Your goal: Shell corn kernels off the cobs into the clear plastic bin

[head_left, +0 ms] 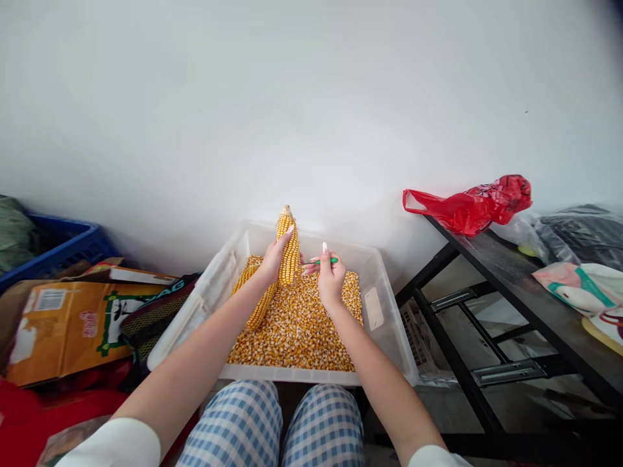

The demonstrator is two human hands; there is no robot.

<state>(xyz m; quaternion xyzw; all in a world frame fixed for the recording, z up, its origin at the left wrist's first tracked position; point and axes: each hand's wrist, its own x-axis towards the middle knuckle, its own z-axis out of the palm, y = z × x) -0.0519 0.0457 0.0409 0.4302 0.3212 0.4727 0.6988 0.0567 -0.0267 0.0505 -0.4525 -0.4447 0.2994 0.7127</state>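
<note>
My left hand [275,255] is wrapped round an ear of corn [290,250], held nearly upright with its narrow tip up. In my right hand [331,279] is a thin tool with a green handle [333,261], probably a screwdriver; its slim metal shaft points left at the ear's lower side. Both hands are above a translucent plastic bin [389,344]. Loose yellow corn kernels [302,331] cover the bin's bottom. More ears of corn [261,310] lie at the bin's left side, partly hidden by my left forearm.
A white wall rises behind the bin. To the right, a black metal-framed table [516,272] carries a red plastic bag [477,202]. On the left are an orange cardboard box [73,331], a dark mesh bag [156,318] and a blue crate [73,243]. My checked knees sit against the bin's front.
</note>
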